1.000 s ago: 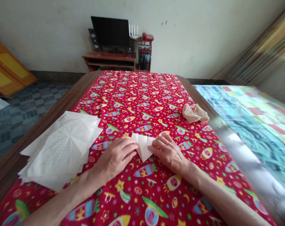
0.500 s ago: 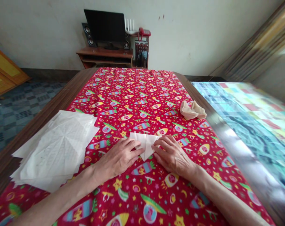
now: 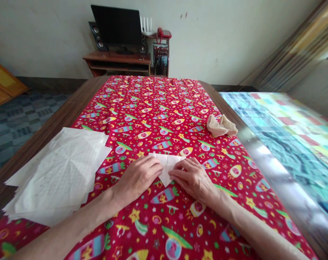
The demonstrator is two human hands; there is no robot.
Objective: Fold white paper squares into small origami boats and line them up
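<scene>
A small white sheet of folded paper (image 3: 166,163) lies on the red patterned cloth in front of me, its straight edge away from me and its point towards me. A crease runs down its middle. My left hand (image 3: 139,176) grips the left side, fingers curled and pressed together on it. On the right side, my right hand (image 3: 192,177) pinches near the centre crease with thumb and forefinger. The fingers cover both side edges of the paper in part.
A loose stack of creased white paper sheets (image 3: 59,169) lies at the left. A cream folded object (image 3: 221,126) sits at the right, near the edge of the tablecloth (image 3: 164,112). Beyond the table stands a desk (image 3: 117,59) with a monitor (image 3: 115,29). A bed (image 3: 277,133) is at the right.
My right fingers have slid left along the paper to its centre crease. The left hand has turned slightly, its fingers covering more of the left side. The view has shifted a little.
</scene>
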